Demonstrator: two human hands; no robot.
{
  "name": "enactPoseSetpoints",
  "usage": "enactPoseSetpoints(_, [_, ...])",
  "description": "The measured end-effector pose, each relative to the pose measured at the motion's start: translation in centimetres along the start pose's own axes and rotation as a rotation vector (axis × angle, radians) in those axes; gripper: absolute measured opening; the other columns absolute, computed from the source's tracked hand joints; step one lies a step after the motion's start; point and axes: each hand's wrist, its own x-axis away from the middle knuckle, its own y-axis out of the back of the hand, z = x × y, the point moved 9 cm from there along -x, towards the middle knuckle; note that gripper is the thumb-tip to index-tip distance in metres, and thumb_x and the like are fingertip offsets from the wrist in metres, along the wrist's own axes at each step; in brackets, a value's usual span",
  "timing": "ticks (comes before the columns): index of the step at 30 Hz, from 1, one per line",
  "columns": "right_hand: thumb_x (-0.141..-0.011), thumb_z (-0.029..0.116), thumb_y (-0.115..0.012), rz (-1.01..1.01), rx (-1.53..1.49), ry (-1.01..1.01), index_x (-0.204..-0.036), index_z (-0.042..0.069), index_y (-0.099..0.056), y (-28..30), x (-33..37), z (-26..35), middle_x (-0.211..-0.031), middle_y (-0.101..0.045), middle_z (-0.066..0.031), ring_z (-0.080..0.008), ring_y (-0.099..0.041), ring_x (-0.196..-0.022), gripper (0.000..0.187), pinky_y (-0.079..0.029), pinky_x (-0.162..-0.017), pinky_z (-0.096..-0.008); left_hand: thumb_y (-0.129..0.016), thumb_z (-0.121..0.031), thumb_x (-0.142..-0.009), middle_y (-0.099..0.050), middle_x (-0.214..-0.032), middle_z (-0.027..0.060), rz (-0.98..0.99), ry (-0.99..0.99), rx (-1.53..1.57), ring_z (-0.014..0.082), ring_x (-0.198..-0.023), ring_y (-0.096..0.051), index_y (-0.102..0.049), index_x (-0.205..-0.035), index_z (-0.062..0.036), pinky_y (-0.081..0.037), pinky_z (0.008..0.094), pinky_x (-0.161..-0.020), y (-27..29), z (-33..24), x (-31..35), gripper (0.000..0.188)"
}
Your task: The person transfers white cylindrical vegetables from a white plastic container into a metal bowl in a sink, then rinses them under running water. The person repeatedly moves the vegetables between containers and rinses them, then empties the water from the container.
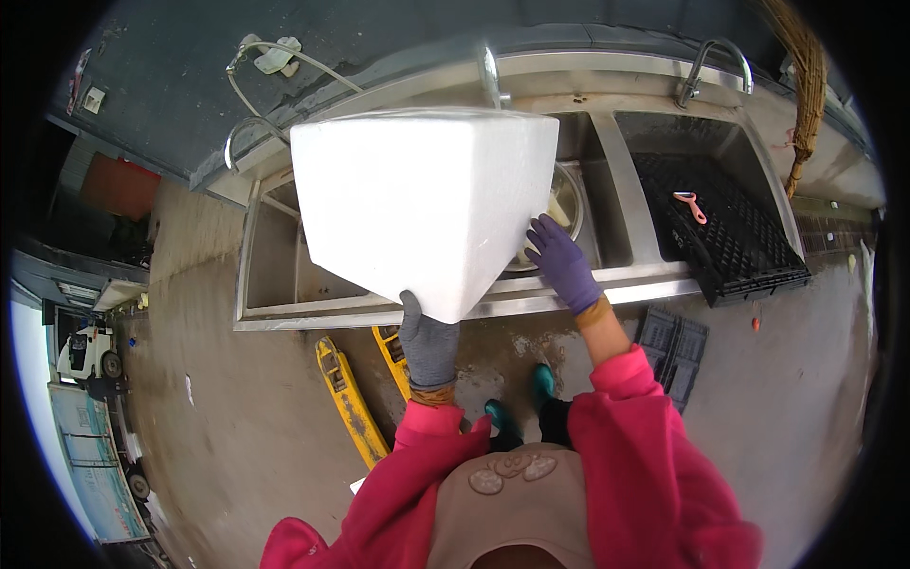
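Observation:
A large white foam box (389, 204) is tilted above the steel sink, its outer faces turned toward me. My left hand (428, 346), in a grey glove, grips its lower corner; the thumb lies on the outside and the other fingers are hidden. Against the box's right side rests my right hand (565, 266) in a purple glove, its fingers extended along the edge. Behind the box, a round metal basin (572, 194) with something pale inside sits partly hidden in the middle sink bay. What the box contains is out of sight.
A black plastic crate (730, 213) in the right sink bay bears a pink peeler (695, 207). Curved taps (697, 76) rise along the back. Yellow pallet-jack forks (353, 403) lie on the wet floor near my feet, and a dark crate (673, 351) stands below the sink.

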Motion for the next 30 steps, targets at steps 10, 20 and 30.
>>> enactPoseSetpoints(10, [-0.084, -0.005, -0.065, 0.011, 0.302, -0.06, -0.133, 0.001, -0.046, -5.3, 0.4, -0.3, -0.125, -0.057, -0.0093, -0.0209, -0.058, -0.112, 0.053, -0.051, -0.093, -0.0338, -0.056, -0.023, -0.097, -0.04, -0.144, 0.0134, 0.038, 0.015, -0.203, 0.0276, -0.132, -0.04, -0.032, -0.143, 0.0023, -0.03, 0.0424, -0.113, -1.8, 2.4, 1.8, 0.058])
enactPoseSetpoints(20, [-0.089, -0.001, -0.061, 0.274, 0.444, 0.049, -0.136, 0.004, -0.048, -8.5, 0.1, -1.7, -0.132, -0.054, -0.0086, -0.019, -0.053, -0.122, 0.05, -0.047, -0.099, -0.0345, -0.06, -0.019, -0.095, -0.042, -0.143, 0.0138, 0.103, 0.013, -0.321, 0.0288, -0.132, -0.042, -0.036, -0.143, -0.002, -0.034, 0.0462, -0.111, -0.9, -0.5, 4.4, 0.056])
enactPoseSetpoints(30, [-0.098, 0.003, -0.044, 0.422, 0.51, 0.1, -0.14, 0.008, -0.044, -10.4, -1.7, -1.9, -0.14, -0.045, -0.0053, -0.0215, -0.047, -0.128, 0.041, -0.045, -0.102, -0.0389, -0.058, -0.027, -0.097, -0.044, -0.141, 0.0135, 0.042, -0.073, -0.453, 0.0255, -0.127, -0.046, -0.034, -0.143, 0.0008, -0.036, 0.0416, -0.108, -0.8, -1.1, 3.0, 0.059])
